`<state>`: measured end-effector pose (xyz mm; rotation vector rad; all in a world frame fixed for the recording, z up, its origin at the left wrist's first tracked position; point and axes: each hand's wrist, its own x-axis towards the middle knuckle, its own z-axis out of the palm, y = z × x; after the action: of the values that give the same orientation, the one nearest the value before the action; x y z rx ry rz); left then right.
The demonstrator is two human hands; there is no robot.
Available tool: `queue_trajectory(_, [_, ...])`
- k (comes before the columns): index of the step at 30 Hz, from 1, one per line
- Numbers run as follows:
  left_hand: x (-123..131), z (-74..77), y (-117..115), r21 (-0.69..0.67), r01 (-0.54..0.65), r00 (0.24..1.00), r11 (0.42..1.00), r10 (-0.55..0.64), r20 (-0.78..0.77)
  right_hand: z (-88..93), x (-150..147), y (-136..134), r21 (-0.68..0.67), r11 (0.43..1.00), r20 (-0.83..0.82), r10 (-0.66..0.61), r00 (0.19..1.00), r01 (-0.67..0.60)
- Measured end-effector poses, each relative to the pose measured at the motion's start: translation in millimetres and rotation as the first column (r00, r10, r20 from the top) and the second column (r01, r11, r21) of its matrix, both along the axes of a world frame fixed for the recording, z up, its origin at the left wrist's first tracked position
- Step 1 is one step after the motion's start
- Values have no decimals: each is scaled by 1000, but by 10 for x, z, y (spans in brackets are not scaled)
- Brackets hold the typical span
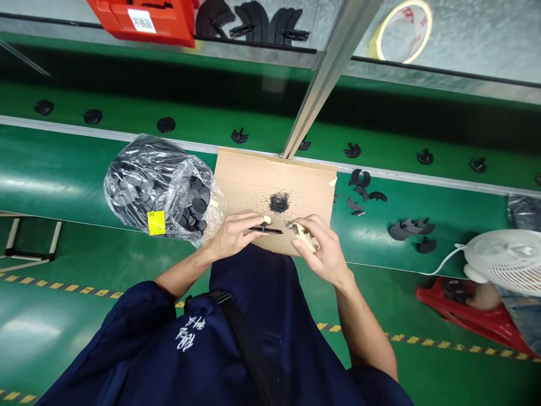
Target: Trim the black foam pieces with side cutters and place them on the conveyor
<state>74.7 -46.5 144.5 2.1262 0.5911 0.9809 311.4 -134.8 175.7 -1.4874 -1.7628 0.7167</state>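
Note:
My left hand (236, 231) is closed on a thin black plastic part (270, 230), held edge-on above the cardboard. A pale yellow cover sits on one fingertip of that hand. In my right hand (323, 248) are small nippers (304, 235) with pale yellow handles. Their metal jaws point toward the black part, with a small gap between the two. Beyond both hands, a heap of tiny black plastic scraps (279, 202) lies on the cardboard sheet (240, 175).
A clear plastic bag (143, 169) of black discs lies left. Several black parts (408, 228) rest on the green bench at right, near a white fan (502, 259). Others sit along the green belt (203, 127). A metal post (313, 96) rises behind the cardboard. Overhead are a red bin (169, 22) and tape roll (380, 39).

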Motion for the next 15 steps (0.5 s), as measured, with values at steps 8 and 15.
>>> queue_trajectory(8, [-40, 23, -33, 85, 51, 997, 995, -46, -64, 256, -36, 74, 110, 970, 498, 134, 857, -216])
queue_trajectory(15, [-57, 38, -32, 115, 80, 994, 990, -70, -89, 300, -33, 52, 89, 975, 519, 131, 845, -206])
